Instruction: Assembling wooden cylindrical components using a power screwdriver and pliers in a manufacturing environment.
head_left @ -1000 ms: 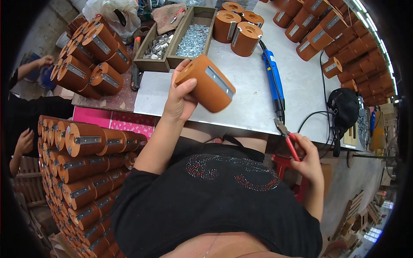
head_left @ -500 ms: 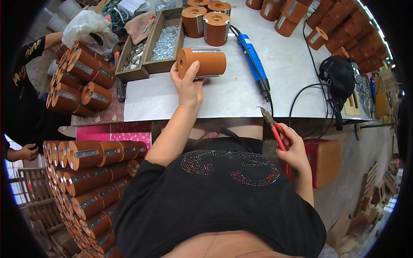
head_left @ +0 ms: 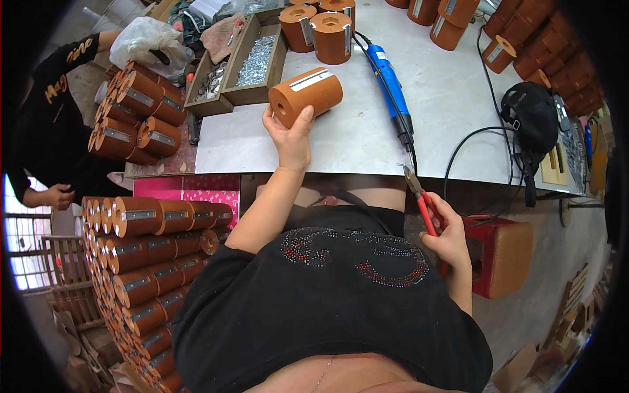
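My left hand [head_left: 291, 136] grips a reddish-brown cylinder [head_left: 314, 99] with a bore in its near-left end and a metal strip along its upper side. The cylinder lies tilted above the white tabletop, its right end farther up. In my right hand [head_left: 447, 232] is a pair of red-handled pliers [head_left: 426, 208], beyond the table's front edge. At the tip of their jaws shows a small thin piece of metal [head_left: 401, 165], too small to name. A blue corded power screwdriver [head_left: 389, 85] rests on the table between cylinder and cables, touched by neither hand.
A wooden tray [head_left: 230, 95] of screws and small metal parts stands at the back left. More cylinders [head_left: 331, 40] stand behind it, and a tall stack [head_left: 151, 249] rises at my left. A black bag [head_left: 524, 114] lies right, a red stool [head_left: 501, 255] below. A co-worker's hand [head_left: 60, 196] shows far left.
My left hand has turned the cylinder: its right end now points farther up and the metal strip faces me more. The pliers stay in my right hand. The whole view has shifted slightly.
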A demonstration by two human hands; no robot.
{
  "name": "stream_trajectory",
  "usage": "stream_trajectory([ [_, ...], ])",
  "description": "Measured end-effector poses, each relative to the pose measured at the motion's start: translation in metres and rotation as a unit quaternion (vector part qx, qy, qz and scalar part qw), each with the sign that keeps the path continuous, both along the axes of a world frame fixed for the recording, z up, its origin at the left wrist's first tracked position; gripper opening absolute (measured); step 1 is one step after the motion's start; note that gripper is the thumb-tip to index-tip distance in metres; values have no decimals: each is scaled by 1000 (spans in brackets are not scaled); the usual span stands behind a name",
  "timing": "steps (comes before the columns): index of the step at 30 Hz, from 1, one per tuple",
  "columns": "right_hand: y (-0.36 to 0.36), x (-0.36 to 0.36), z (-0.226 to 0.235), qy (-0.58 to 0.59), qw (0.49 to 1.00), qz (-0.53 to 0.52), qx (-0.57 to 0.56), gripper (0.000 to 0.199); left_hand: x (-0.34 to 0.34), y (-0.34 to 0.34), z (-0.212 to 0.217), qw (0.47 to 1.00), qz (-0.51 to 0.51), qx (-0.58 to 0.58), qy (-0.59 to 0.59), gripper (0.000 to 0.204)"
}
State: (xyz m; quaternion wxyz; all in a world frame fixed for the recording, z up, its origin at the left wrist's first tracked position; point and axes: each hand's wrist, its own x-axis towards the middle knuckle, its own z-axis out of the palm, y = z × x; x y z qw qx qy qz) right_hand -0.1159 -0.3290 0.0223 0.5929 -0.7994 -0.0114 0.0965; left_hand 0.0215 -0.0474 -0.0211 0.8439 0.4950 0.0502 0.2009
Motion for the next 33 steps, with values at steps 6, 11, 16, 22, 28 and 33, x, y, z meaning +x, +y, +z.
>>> stream_trajectory([
  [6, -3, 1, -5, 20, 999, 27, 19, 69, 35, -12, 17, 976, 115, -165, 84, 63],
  [11, -7, 2, -3, 22, 999, 43, 14, 68, 66, -26, 16, 964, 148, -193, 109, 80],
  [16, -21, -5, -14, 25, 998, 27, 50, 69, 94, -27, 21, 939, 195, -265, 96, 74],
  [22, -50, -24, -22, 44, 996, 9, 79, 72, 114, -40, -2, 929, 305, -194, 81, 79],
  [28, -67, -37, -37, 76, 989, -34, 125, 75, 101, -33, -12, 943, 240, 52, 223, 89],
  [33, -94, -59, -52, 113, 985, -64, 116, 75, 87, -29, 0, 904, 222, 179, 318, 79],
])
